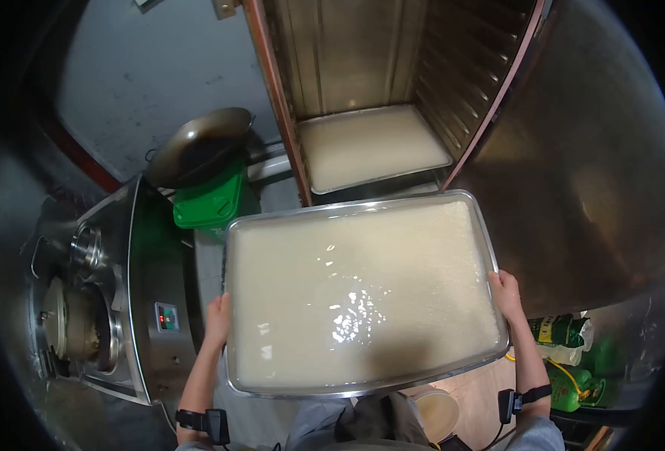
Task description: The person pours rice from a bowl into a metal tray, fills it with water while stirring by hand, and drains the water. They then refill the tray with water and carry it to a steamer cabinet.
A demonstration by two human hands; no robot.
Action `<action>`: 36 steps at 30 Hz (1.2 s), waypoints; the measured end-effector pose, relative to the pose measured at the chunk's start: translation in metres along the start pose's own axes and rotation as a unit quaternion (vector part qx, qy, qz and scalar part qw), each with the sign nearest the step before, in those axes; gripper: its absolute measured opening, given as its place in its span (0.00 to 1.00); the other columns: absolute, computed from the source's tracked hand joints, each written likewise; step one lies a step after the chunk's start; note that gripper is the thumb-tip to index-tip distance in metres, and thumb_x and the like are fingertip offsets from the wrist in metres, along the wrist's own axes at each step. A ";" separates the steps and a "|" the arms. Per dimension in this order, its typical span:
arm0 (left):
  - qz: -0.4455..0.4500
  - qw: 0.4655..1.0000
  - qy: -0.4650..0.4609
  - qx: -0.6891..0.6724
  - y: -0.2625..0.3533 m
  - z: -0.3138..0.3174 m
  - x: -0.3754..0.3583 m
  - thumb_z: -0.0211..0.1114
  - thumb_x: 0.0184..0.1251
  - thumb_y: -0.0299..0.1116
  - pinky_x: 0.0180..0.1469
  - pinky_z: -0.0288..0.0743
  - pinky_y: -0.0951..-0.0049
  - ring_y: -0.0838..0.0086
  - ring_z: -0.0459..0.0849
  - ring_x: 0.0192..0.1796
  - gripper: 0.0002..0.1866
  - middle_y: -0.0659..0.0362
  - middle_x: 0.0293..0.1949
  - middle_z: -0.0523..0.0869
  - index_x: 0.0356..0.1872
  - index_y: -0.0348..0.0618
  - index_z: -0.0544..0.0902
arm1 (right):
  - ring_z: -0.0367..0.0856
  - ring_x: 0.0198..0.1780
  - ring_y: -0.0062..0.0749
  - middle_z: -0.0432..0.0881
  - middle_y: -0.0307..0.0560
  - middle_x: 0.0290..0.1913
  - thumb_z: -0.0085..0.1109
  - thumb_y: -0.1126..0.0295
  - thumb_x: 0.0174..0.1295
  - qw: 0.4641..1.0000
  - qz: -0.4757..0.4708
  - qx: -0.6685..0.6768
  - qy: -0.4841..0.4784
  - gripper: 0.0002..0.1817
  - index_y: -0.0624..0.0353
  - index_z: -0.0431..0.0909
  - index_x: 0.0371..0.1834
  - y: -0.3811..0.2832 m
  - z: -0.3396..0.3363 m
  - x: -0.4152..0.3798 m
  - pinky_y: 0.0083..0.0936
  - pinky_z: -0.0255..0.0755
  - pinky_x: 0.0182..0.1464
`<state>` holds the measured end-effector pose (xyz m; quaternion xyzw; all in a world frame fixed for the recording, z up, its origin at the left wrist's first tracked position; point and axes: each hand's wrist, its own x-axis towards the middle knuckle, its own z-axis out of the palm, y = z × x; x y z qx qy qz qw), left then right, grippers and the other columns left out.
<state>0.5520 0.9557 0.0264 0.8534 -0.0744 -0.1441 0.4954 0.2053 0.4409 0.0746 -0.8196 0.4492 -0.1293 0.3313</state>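
A large rectangular metal tray [229,380] lies across the middle of the view, holding pale rice-like grains under a layer of shiny liquid. My left hand [218,317] is closed on its left edge, and my right hand [505,292] grips the right edge, with the fingers partly hidden under the rim. The tray is held up in front of my body, before an open metal cabinet [347,52]. Inside that cabinet, low down, rests a second tray [319,188] with similar pale contents.
The cabinet door [565,188] stands open at right. A wok [201,146] leans above a green bin [208,199] at left, near a steel stove [141,301] with a pot [73,319]. A green gas cylinder [569,391] and a bowl [439,415] are lower right.
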 end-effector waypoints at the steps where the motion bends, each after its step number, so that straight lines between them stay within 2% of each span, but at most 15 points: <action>1: -0.002 1.000 0.000 0.001 -0.001 0.015 0.006 0.48 0.68 0.38 0.29 0.63 0.75 0.82 0.67 0.27 0.18 0.63 0.20 0.71 0.24 0.32 0.72 | 0.67 0.21 0.30 0.70 0.52 0.17 0.49 0.60 0.61 1.000 0.016 0.017 0.010 0.19 0.68 0.71 0.24 0.012 -0.003 0.008 0.33 0.64 0.28; 2: -0.003 1.000 -0.007 0.007 0.012 0.033 0.011 0.48 0.68 0.38 0.29 0.64 0.75 0.82 0.67 0.27 0.18 0.63 0.20 0.72 0.24 0.33 0.72 | 0.66 0.22 0.25 0.70 0.48 0.17 0.48 0.60 0.61 1.000 0.020 0.001 0.012 0.19 0.68 0.72 0.24 0.020 -0.008 0.017 0.31 0.64 0.27; 5: -0.014 0.999 -0.029 -0.021 0.041 0.082 0.033 0.48 0.69 0.38 0.29 0.65 0.74 0.81 0.68 0.26 0.18 0.63 0.20 0.72 0.24 0.33 0.73 | 0.65 0.22 0.21 0.69 0.43 0.16 0.48 0.61 0.62 0.998 0.045 0.033 0.011 0.18 0.68 0.71 0.24 0.049 -0.014 0.050 0.27 0.63 0.26; 6: -0.012 0.999 -0.030 0.006 0.044 0.096 0.043 0.48 0.69 0.38 0.28 0.65 0.74 0.81 0.68 0.26 0.18 0.63 0.20 0.72 0.25 0.33 0.73 | 0.62 0.22 0.16 0.66 0.37 0.15 0.48 0.62 0.62 0.998 0.036 0.048 0.015 0.18 0.68 0.71 0.22 0.057 -0.013 0.063 0.24 0.61 0.24; 9: -0.025 0.999 -0.035 -0.027 0.054 0.142 0.082 0.48 0.69 0.37 0.28 0.65 0.74 0.81 0.68 0.25 0.17 0.63 0.19 0.72 0.25 0.33 0.73 | 0.60 0.21 0.15 0.65 0.34 0.15 0.47 0.64 0.63 0.999 0.034 0.025 0.033 0.17 0.67 0.70 0.21 0.073 -0.014 0.098 0.23 0.59 0.23; 14: 0.039 0.999 -0.010 0.022 0.059 0.195 0.136 0.49 0.69 0.36 0.27 0.64 0.72 0.80 0.66 0.25 0.17 0.62 0.19 0.71 0.25 0.32 0.72 | 0.59 0.21 0.14 0.65 0.32 0.16 0.47 0.66 0.63 0.996 0.038 0.064 0.044 0.16 0.66 0.71 0.22 0.112 0.002 0.164 0.22 0.57 0.22; 17: 0.010 1.000 -0.019 -0.021 0.076 0.223 0.152 0.49 0.69 0.37 0.27 0.63 0.72 0.78 0.66 0.25 0.17 0.61 0.18 0.70 0.25 0.33 0.72 | 0.60 0.21 0.14 0.65 0.31 0.16 0.47 0.66 0.63 0.994 0.036 0.092 0.045 0.15 0.67 0.71 0.23 0.128 0.012 0.201 0.21 0.58 0.22; 19: 0.002 1.000 -0.008 0.020 0.077 0.231 0.164 0.48 0.69 0.37 0.27 0.63 0.72 0.79 0.66 0.25 0.17 0.62 0.18 0.70 0.25 0.33 0.72 | 0.60 0.21 0.15 0.66 0.31 0.16 0.47 0.66 0.63 0.989 0.036 0.133 0.051 0.15 0.67 0.72 0.23 0.133 0.021 0.227 0.21 0.58 0.22; 20: -0.002 0.998 -0.003 0.057 0.073 0.241 0.172 0.48 0.69 0.38 0.27 0.63 0.72 0.79 0.67 0.25 0.18 0.62 0.19 0.71 0.25 0.33 0.72 | 0.61 0.21 0.15 0.67 0.32 0.17 0.47 0.66 0.63 0.992 0.032 0.111 0.054 0.15 0.67 0.72 0.24 0.127 0.022 0.238 0.22 0.59 0.22; 24: 0.016 1.000 0.003 0.001 0.054 0.263 0.197 0.45 0.71 0.38 0.28 0.63 0.74 0.82 0.67 0.26 0.18 0.64 0.21 0.72 0.27 0.34 0.73 | 0.64 0.21 0.18 0.71 0.38 0.16 0.48 0.64 0.63 0.991 0.034 0.122 0.039 0.16 0.68 0.74 0.26 0.141 0.034 0.286 0.25 0.61 0.23; 26: 0.010 1.000 0.005 -0.029 0.054 0.265 0.204 0.44 0.71 0.38 0.28 0.63 0.75 0.83 0.67 0.27 0.18 0.64 0.22 0.73 0.27 0.35 0.73 | 0.65 0.19 0.24 0.70 0.46 0.15 0.49 0.62 0.63 0.999 -0.016 0.026 0.025 0.17 0.67 0.74 0.26 0.130 0.037 0.314 0.29 0.62 0.24; 27: 0.004 1.000 0.006 -0.020 0.055 0.265 0.208 0.44 0.71 0.38 0.29 0.63 0.75 0.83 0.67 0.28 0.18 0.64 0.22 0.73 0.27 0.35 0.73 | 0.65 0.18 0.30 0.69 0.52 0.16 0.50 0.61 0.62 0.998 -0.019 0.058 0.024 0.18 0.67 0.73 0.25 0.126 0.042 0.327 0.31 0.62 0.24; 29: -0.008 1.000 0.009 -0.007 0.062 0.272 0.209 0.44 0.72 0.38 0.30 0.63 0.76 0.83 0.67 0.28 0.18 0.64 0.23 0.73 0.27 0.35 0.73 | 0.65 0.18 0.31 0.69 0.54 0.16 0.50 0.61 0.62 1.000 -0.014 0.004 -0.007 0.18 0.67 0.71 0.23 0.108 0.040 0.347 0.33 0.62 0.24; 31: -0.021 0.998 0.051 -0.003 0.077 0.278 0.211 0.44 0.72 0.39 0.31 0.64 0.77 0.82 0.68 0.30 0.19 0.64 0.24 0.73 0.28 0.33 0.73 | 0.65 0.17 0.33 0.70 0.55 0.16 0.50 0.60 0.62 1.000 -0.007 0.004 -0.021 0.19 0.68 0.70 0.22 0.104 0.048 0.371 0.35 0.61 0.24; 36: -0.035 0.997 0.064 -0.020 0.081 0.290 0.222 0.45 0.71 0.39 0.34 0.65 0.77 0.81 0.69 0.32 0.18 0.61 0.27 0.76 0.34 0.32 0.75 | 0.66 0.17 0.38 0.72 0.59 0.17 0.51 0.58 0.61 0.999 -0.023 0.017 -0.040 0.20 0.67 0.71 0.22 0.099 0.058 0.424 0.35 0.62 0.24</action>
